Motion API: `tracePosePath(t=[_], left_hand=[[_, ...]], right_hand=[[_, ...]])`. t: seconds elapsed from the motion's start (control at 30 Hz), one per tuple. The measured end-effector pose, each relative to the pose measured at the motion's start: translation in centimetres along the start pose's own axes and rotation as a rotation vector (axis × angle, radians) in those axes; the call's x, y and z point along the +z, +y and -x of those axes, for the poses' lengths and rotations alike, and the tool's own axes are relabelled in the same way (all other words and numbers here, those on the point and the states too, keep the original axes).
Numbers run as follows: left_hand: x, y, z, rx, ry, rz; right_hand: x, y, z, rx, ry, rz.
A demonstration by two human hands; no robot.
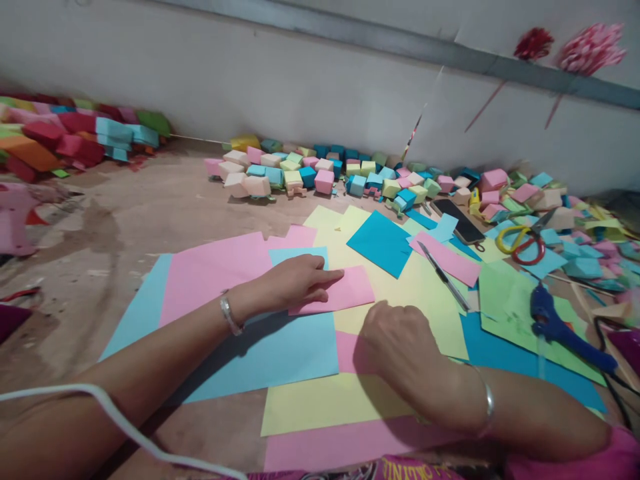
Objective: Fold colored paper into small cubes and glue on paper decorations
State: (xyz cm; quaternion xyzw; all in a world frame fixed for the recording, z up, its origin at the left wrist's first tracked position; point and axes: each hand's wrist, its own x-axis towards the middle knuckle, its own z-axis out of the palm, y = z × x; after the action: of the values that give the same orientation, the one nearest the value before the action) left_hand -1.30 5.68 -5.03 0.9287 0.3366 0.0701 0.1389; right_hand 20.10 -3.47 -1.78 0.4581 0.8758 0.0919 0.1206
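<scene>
Skidding askew looked the likeliest trouble for the pink strip (356, 291), since the overlapping light-blue and yellow sheets (285, 353) beneath it seemed loose and the left hand (303, 275) merely rested on it, index finger stretched, the others loosely bent; the right hand (400, 330) sat curled just below, though whether it held anything I couldn't tell. The strip was matte, oblong and nearly flat, lying mid-desk (200, 200).

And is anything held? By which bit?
Left hand: resting on the left part of the pink strip, no grip showing. Right hand: curled, so that can't be told.
</scene>
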Motion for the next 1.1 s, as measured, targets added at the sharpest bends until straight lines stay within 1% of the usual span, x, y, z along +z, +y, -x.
tracePosePath(t=[0.07, 0.1, 0.17, 0.23, 0.33, 0.53, 0.7, 0.87, 1.0, 1.1], left_hand=[[0.0, 0.0, -0.1, 0.020, -0.035, -0.055], [0.0, 0.0, -0.1, 0.029, -0.040, -0.077], [0.0, 0.1, -0.1, 0.031, -0.028, -0.096], [-0.1, 0.2, -0.1, 0.027, -0.030, -0.097], [-0.2, 0.4, -0.1, 0.014, -0.040, -0.086], [0.1, 0.2, 0.0, 0.005, -0.033, -0.083], [0.1, 0.3, -0.1, -0.012, -0.045, -0.064], [-0.1, 0.6, -0.1, -0.036, -0.049, -0.053], [-0.1, 0.6, 0.0, -0.042, -0.059, -0.072], [0.0, 0.6, 0.0, -0.036, -0.054, -0.077]], right_hand=[[0.4, -0.3, 0.0, -0.101, 0.199, 0.022], [0.7, -0.5, -0.2, -0.178, 0.267, 0.021], [1.4, -0.8, -0.8, -0.305, 0.325, 0.001], [2.2, -1.1, -1.4, -0.363, 0.319, -0.003], [2.7, -1.5, -1.6, -0.390, 0.297, 0.038], [2.0, -1.9, -0.9, -0.395, 0.270, 0.105], [2.2, -2.2, -1.0, -0.397, 0.290, 0.077], [2.6, -1.8, -1.8, -0.407, 0.303, 0.062], [2.7, -1.4, -2.4, -0.421, 0.297, 0.026], [2.7, -1.3, -2.8, -0.406, 0.280, -0.014]])
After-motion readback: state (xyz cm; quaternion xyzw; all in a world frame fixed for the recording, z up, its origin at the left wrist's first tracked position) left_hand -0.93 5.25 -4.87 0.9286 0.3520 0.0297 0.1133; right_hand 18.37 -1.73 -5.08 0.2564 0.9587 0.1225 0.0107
